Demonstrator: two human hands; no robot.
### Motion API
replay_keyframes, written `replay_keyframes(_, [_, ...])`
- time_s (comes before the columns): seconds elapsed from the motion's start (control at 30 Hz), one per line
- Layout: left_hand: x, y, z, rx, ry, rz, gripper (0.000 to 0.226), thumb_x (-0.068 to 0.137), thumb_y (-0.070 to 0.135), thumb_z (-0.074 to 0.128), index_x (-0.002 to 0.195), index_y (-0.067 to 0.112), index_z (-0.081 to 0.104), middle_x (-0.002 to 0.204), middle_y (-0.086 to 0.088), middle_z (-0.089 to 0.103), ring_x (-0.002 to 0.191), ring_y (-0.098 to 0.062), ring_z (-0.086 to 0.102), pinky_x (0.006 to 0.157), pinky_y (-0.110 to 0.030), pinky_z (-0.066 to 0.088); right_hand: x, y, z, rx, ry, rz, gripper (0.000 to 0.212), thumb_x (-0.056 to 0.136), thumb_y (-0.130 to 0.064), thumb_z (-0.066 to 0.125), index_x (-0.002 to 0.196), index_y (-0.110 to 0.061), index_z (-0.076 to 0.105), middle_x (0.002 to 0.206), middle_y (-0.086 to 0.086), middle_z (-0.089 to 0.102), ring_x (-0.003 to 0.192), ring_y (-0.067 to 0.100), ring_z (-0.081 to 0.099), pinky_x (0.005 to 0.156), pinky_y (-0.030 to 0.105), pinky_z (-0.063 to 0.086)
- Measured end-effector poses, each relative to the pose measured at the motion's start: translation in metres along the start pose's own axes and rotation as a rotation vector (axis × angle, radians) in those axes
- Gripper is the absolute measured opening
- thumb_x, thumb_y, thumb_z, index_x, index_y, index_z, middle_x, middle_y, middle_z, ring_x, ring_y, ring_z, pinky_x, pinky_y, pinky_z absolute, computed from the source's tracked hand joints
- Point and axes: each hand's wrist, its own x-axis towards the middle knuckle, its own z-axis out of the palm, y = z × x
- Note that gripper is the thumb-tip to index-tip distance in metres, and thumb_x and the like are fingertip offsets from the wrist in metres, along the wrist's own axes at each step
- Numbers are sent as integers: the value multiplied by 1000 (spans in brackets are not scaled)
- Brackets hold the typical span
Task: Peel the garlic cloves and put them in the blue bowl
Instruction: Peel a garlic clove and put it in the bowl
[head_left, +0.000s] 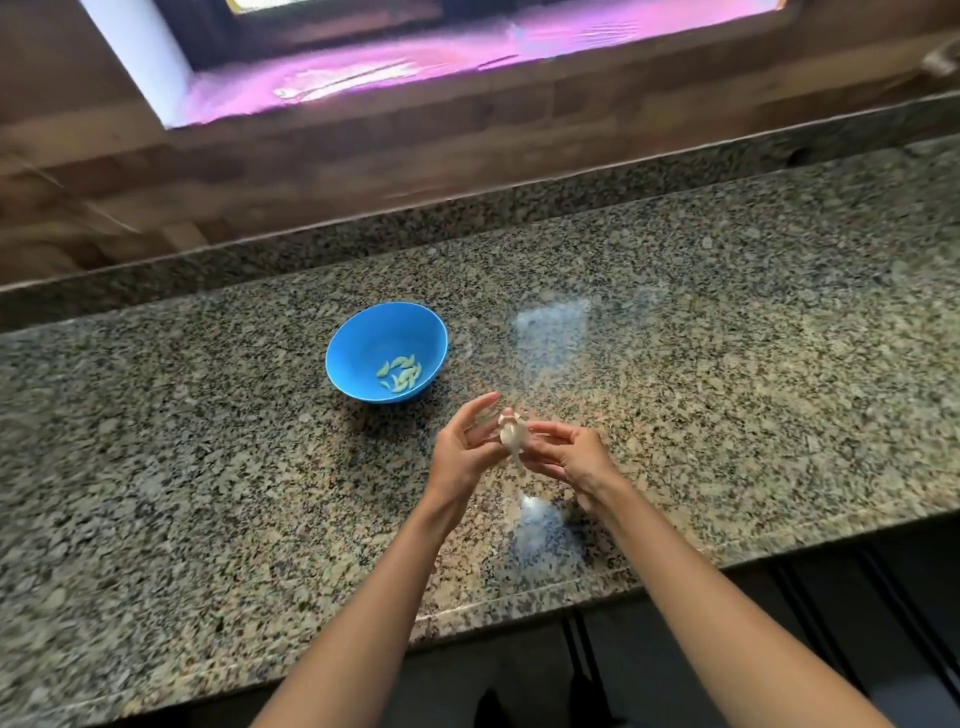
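From my remote seat, the speckled grey granite countertop (727, 364) lies bare at the far left. Next comes the round blue plastic bowl (374, 338), holding a small heap of pale peeled garlic cloves (400, 374) and standing well back from the front edge. Just right of it the left hand (462, 452) has its fingers spread and mostly straight beside the papery white unpeeled garlic piece (511, 434) – the right hand (571, 457) pinches that piece above the counter. Further right is open stone. Behind run a raised granite ledge (363, 228), a brown wooden wall (311, 156) and a bright window (415, 67).
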Motion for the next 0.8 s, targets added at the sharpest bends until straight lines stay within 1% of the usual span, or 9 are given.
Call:
replay_keyframes(0.13, [-10,-4,-7,-235,88,-86,29,86,-7,50,113,0,60,103,-16,69,89,-25,68,72,-28,56,5,8,14,-98,19,-103,28,76,5,66,103,1,63,95,14,68,71,18,68,57,23,56])
replay_keyframes(0.23, [-17,-7,-9,-340,124,-105,33,81,7,63,113,3,60,103,-16,69,90,-24,67,74,-27,56,3,11,21,-241,30,-242,22,76,2,69,97,-3,66,95,12,68,71,16,65,55,20,54])
replay_keyframes(0.3, [-18,-9,-11,-342,181,-112,37,76,4,67,113,3,59,100,-14,69,85,-22,67,73,-27,57,1,13,26,-254,20,-285,21,78,-2,68,98,-5,66,95,10,68,74,15,64,57,18,52])
replay_keyframes(0.37, [-18,-10,-11,-417,233,-143,33,79,-2,63,112,2,58,96,-16,69,80,-24,68,70,-29,58,2,16,29,-168,11,-241,23,82,-7,64,105,-10,65,105,8,67,85,21,64,69,26,55])
replay_keyframes(0.43, [-18,-10,-12,-478,242,-170,33,78,-1,64,110,1,59,92,-17,69,78,-25,68,72,-32,58,3,17,30,-90,-36,-112,28,87,-17,58,114,-15,61,114,10,64,95,31,62,86,46,52])
replay_keyframes(0.47, [-19,-10,-12,-453,241,-176,36,75,2,67,110,1,60,91,-16,70,78,-25,68,74,-32,58,3,18,31,-53,-88,-45,29,89,-20,55,117,-15,60,112,13,65,93,31,62,88,49,50])
replay_keyframes(0.53, [-19,-12,-10,-332,257,-165,39,71,10,70,108,3,61,93,-15,70,80,-24,67,76,-33,56,1,20,33,35,-179,26,28,91,-18,51,117,-14,59,99,14,68,84,25,65,81,44,54])
replay_keyframes(0.63, [-21,-16,-5,-129,311,-95,28,81,15,67,103,0,62,98,-17,68,81,-25,68,71,-34,58,0,25,34,111,-169,40,27,91,-11,51,117,-11,59,88,11,69,69,19,66,66,35,58])
replay_keyframes(0.8, [-22,-21,-5,170,326,28,24,80,20,71,99,7,68,89,-7,72,78,-19,70,71,-32,58,0,34,38,121,-128,27,33,90,-14,54,123,-9,54,97,12,66,69,16,66,58,29,57])
